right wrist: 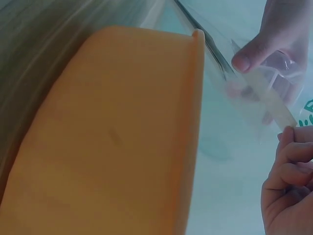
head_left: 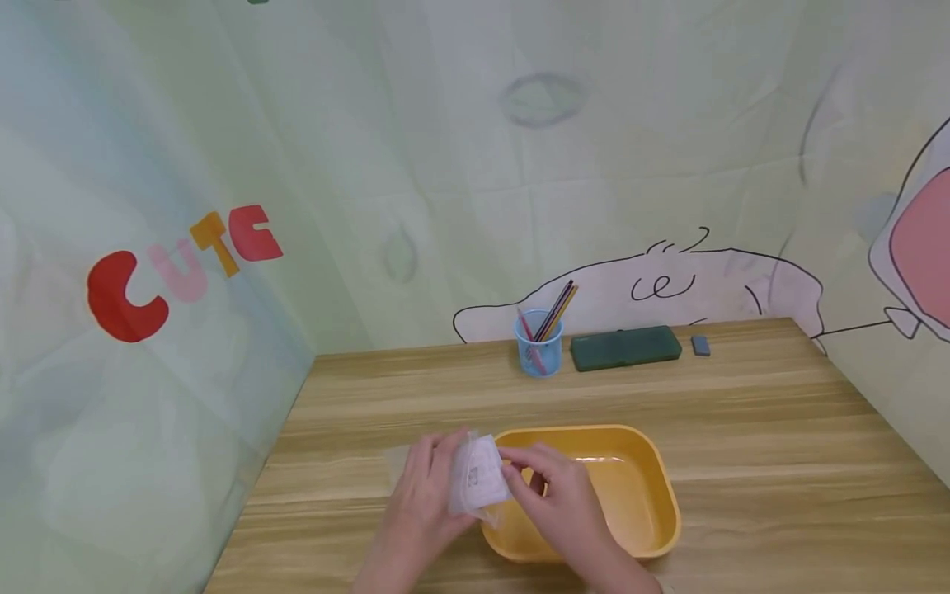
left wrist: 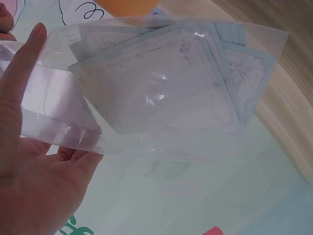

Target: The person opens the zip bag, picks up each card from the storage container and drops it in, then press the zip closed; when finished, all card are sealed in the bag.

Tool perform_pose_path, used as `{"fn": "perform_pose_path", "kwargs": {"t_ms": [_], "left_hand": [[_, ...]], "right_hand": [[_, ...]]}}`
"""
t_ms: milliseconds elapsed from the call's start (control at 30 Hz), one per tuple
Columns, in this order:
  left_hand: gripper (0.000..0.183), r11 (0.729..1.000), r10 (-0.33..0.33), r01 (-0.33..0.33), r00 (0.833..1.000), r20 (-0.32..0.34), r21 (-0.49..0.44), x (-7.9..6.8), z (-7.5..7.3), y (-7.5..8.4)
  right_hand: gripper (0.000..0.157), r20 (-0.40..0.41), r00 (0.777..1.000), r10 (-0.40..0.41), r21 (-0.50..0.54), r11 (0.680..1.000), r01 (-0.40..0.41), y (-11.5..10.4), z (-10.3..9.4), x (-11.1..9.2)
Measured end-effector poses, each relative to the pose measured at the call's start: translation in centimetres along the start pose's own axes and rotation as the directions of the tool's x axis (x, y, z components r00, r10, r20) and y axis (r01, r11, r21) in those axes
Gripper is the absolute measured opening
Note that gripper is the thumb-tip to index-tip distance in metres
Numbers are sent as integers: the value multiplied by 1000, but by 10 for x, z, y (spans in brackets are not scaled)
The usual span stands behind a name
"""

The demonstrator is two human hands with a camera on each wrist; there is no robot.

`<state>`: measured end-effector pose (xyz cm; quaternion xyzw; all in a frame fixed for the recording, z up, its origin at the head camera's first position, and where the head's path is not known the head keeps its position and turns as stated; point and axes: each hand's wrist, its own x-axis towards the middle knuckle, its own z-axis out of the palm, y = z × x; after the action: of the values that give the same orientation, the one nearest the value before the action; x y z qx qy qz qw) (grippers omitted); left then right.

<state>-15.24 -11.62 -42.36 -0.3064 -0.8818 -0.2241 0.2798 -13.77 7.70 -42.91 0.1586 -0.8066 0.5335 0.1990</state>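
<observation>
My left hand grips a clear plastic bag, thumb on one side and fingers on the other. Several pale blue-edged paper cards with printed borders lie fanned inside it, as the left wrist view shows. A white stack of cards shows at the bag's right end in the head view. My right hand pinches the edge of that stack between thumb and fingertip, its other fingers curled. Both hands are raised over the left side of a yellow tray.
Toward the back of the wooden table stands a blue cup holding several pencils. Beside it lie a dark green pencil case and a small blue-grey block. A printed curtain hangs behind and on the left.
</observation>
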Motion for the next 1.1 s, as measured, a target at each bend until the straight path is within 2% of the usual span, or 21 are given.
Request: {"fn": "perform_pose_path", "kwargs": {"t_ms": [133, 300, 433, 567, 700, 900, 1000, 1100], "left_hand": [[99, 1000, 23, -23, 1000, -17, -1, 2, 1, 0], [100, 1000, 31, -31, 999, -15, 0, 2, 2, 0], [100, 1000, 25, -25, 1000, 2, 8, 2, 3, 0], [100, 1000, 14, -14, 1000, 22, 15, 2, 3, 1], [99, 1000, 4, -4, 1000, 3, 28, 3, 3, 1], [97, 999, 10, -9, 1000, -26, 41, 3, 4, -1], [99, 999, 1, 1, 1000, -30, 54, 2, 3, -3], [101, 996, -18, 24, 998, -63, 86, 3, 0, -5]], "right_hand": [[22, -1, 999, -45, -31, 999, 45, 1, 5, 0], [23, 27, 1000, -13, -81, 997, 15, -1, 9, 1], [21, 81, 997, 6, -135, 991, 5, -3, 10, 3], [19, 135, 990, -29, -177, 983, 53, -3, 10, 4], [27, 191, 979, -65, -219, 970, 108, -3, 8, 5], [35, 293, 955, -43, -258, 958, 122, -5, 4, 4], [33, 276, 960, -39, -249, 962, 110, -6, 1, 2], [28, 200, 980, -20, -211, 975, 63, -7, -2, 2]]}}
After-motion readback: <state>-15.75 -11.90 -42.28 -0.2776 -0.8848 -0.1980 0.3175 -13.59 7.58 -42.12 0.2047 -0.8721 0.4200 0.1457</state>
